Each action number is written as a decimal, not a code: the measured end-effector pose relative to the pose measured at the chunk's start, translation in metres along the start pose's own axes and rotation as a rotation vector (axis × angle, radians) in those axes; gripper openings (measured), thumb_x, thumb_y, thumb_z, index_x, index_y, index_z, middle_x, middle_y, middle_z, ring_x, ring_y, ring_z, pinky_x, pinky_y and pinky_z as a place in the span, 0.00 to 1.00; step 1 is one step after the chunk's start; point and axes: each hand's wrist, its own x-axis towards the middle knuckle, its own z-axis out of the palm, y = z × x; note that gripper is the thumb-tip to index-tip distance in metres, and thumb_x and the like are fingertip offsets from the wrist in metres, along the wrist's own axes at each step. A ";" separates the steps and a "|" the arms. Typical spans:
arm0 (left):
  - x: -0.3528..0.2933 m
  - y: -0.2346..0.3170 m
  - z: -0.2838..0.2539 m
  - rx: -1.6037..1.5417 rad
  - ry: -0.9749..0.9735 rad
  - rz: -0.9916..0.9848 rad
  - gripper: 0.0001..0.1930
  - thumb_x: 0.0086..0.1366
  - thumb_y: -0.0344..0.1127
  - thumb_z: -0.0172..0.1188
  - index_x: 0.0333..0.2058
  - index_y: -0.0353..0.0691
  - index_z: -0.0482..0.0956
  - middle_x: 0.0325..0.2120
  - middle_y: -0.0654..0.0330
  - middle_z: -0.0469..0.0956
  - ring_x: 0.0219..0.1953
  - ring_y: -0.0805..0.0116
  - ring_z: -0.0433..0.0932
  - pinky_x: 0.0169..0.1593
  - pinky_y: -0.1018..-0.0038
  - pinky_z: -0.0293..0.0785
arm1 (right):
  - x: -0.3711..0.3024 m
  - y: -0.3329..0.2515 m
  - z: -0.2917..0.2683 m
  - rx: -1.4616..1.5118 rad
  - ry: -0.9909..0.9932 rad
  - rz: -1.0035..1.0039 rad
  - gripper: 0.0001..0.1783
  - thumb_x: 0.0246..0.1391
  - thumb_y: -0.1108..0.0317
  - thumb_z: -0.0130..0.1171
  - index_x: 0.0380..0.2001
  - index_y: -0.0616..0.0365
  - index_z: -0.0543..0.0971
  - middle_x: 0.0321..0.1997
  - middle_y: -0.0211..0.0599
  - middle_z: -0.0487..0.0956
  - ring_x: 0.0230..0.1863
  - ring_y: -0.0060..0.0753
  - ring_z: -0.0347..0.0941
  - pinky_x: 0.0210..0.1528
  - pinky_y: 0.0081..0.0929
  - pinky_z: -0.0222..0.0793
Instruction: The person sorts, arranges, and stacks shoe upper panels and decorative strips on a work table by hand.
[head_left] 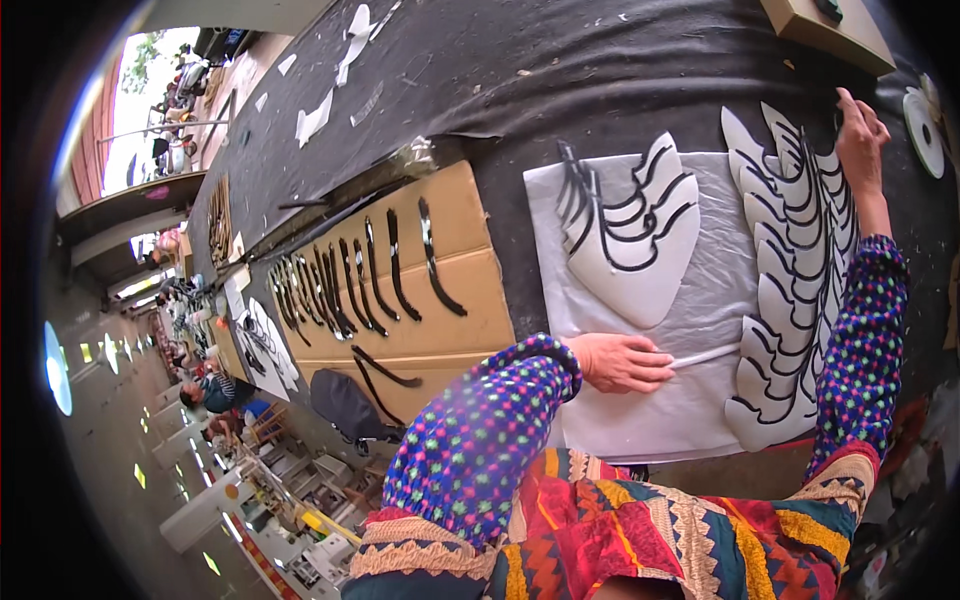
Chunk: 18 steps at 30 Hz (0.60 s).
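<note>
My left hand (pixel 625 363) lies flat on a white sheet (pixel 700 420), its fingers stretched out. Just beyond it, on the same sheet, rests a white leaf-shaped piece (pixel 625 285) with curved black strips across it. To the right, overlapping white pieces (pixel 775 265) with similar black curves form a long row. My right arm reaches along this row's right side. At its far end my right hand (pixel 862 150) has bent fingers near something small and dark, which I cannot make out.
Brown cardboard (pixel 465 235) on the left carries several black curved strips (pixel 375 265). A cardboard box (pixel 840 35) stands at the far right, near a white roll (pixel 922 133). White scraps (pixel 315 120) litter the black table cover (pixel 450 90). Other people sit farther left.
</note>
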 end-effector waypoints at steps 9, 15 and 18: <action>0.000 0.004 0.013 0.010 0.161 0.016 0.15 0.60 0.40 0.52 0.46 0.47 0.71 0.56 0.62 0.68 0.59 0.65 0.65 0.60 0.66 0.59 | -0.090 -0.086 -0.109 0.372 0.166 -0.003 0.24 0.51 0.82 0.53 0.52 0.53 0.73 0.50 0.28 0.78 0.50 0.31 0.74 0.51 0.30 0.64; -0.009 0.019 0.018 0.145 0.241 -0.054 0.13 0.59 0.37 0.50 0.43 0.46 0.71 0.52 0.63 0.68 0.59 0.66 0.64 0.61 0.66 0.60 | -0.160 -0.285 -0.178 0.904 -0.034 0.038 0.26 0.46 0.78 0.63 0.52 0.59 0.71 0.49 0.41 0.76 0.50 0.42 0.72 0.53 0.35 0.66; -0.019 0.048 0.023 0.135 0.141 -0.229 0.10 0.57 0.37 0.51 0.39 0.45 0.71 0.48 0.64 0.70 0.56 0.67 0.67 0.60 0.66 0.61 | -0.173 -0.341 -0.184 0.716 -0.189 0.025 0.38 0.42 0.63 0.69 0.57 0.58 0.65 0.54 0.40 0.71 0.56 0.42 0.66 0.55 0.38 0.61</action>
